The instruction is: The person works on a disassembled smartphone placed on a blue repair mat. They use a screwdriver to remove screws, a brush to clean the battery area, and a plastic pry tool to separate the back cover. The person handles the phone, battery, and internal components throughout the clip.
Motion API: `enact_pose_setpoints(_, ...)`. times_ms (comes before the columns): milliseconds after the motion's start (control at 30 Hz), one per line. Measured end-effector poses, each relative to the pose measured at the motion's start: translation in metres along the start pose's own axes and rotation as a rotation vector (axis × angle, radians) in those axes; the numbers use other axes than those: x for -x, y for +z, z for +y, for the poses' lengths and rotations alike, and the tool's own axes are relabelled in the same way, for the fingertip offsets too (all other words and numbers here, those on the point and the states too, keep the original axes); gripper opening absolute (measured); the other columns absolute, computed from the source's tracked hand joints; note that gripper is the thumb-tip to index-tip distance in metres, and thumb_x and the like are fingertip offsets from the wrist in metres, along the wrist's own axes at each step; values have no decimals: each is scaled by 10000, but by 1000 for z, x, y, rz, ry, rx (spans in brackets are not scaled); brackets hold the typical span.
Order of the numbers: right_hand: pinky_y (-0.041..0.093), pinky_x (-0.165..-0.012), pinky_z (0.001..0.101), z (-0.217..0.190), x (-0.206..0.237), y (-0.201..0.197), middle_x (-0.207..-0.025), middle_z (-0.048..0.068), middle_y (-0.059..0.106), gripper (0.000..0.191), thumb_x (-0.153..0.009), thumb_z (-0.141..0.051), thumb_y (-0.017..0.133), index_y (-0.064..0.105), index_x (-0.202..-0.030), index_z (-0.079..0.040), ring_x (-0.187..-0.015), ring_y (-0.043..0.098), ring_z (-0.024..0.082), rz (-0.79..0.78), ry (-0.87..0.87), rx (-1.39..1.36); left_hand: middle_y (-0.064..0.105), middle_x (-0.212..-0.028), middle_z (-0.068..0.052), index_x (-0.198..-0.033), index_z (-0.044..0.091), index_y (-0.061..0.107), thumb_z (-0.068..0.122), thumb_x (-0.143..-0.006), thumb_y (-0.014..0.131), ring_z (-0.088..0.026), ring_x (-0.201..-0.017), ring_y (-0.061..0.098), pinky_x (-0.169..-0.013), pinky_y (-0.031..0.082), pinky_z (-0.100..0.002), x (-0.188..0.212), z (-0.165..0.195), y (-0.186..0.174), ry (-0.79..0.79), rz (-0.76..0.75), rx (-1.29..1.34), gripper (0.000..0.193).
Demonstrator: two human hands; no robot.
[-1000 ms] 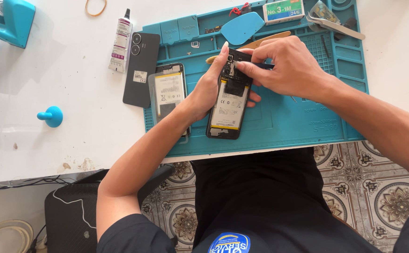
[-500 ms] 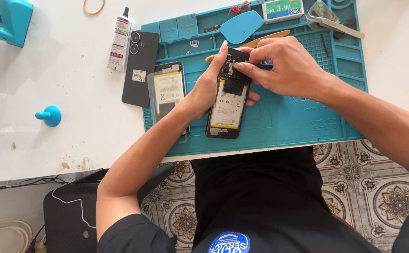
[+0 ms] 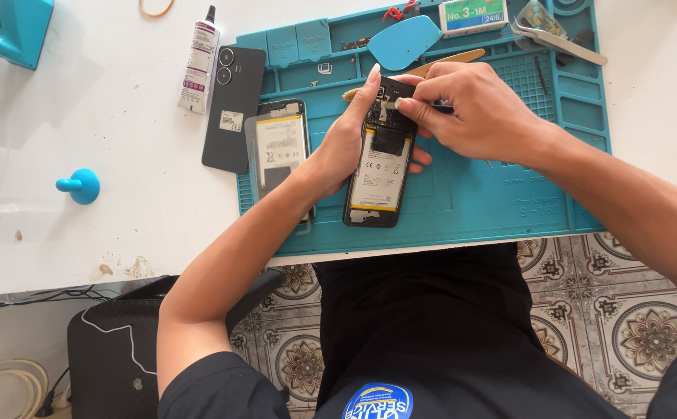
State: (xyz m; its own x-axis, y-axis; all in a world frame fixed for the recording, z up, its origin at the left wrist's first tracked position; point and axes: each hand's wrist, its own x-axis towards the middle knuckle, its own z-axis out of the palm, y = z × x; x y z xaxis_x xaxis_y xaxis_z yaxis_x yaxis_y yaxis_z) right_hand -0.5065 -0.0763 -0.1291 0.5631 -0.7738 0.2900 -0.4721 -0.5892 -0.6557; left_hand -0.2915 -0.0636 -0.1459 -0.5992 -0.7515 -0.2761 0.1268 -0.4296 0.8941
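Note:
An opened phone [image 3: 376, 167] with its back off and its white and yellow battery showing lies on a teal work mat [image 3: 478, 194]. My left hand [image 3: 346, 143] grips the phone's left edge, its forefinger stretched along the top. My right hand [image 3: 474, 109] hovers over the phone's top end, thumb and forefinger pinched on a small part there; what it pinches is too small to tell. A second phone frame with a battery [image 3: 279, 151] lies just left of my left hand.
A black back cover [image 3: 234, 109] and a glue tube [image 3: 199, 58] lie on the white table. A blue suction cup [image 3: 80, 186] stands at left. A teal pick [image 3: 404, 40], small box [image 3: 474, 15] and tweezers [image 3: 559, 43] sit at the mat's far edge.
Both hands stay on the opened phone. My right hand's fingertips have shifted slightly at the phone's top end; the phone itself has not moved.

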Motion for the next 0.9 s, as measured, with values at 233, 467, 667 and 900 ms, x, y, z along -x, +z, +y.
enact_pose_setpoints(233,528,-682,386,-5,1,1,-954,168,714,237,-1025,-228,689,773,-964,-15,-901,696,268,18,103,-62,725,-1059,-184,-1337,-11,562,647,-1025,190,-286,-870,780,-768,686,-402,-1,1,2,-25,18,49,818)
enact_pose_setpoints(467,487,-605,368,-5,-2,2,-972,161,731,255,-1012,-241,709,777,-917,-14,-740,663,238,18,148,-54,717,-1060,-189,-1400,23,521,630,-1033,196,-291,-877,776,-771,681,-413,-1,1,2,2,13,35,780)
enact_pose_setpoints(667,486,-621,367,-2,0,3,-910,158,718,255,-1016,-245,697,780,-921,-24,-835,666,233,21,157,-62,720,-1067,-191,-1414,36,500,624,-1027,198,-292,-882,776,-778,682,-413,-1,1,2,6,19,40,767)
enact_pose_setpoints(900,488,-639,379,2,0,4,-926,151,724,280,-1023,-263,698,786,-924,-17,-783,679,246,12,228,-71,725,-1064,-189,-1387,7,524,647,-1026,210,-293,-883,779,-778,682,-415,-3,-2,1,-6,22,42,799)
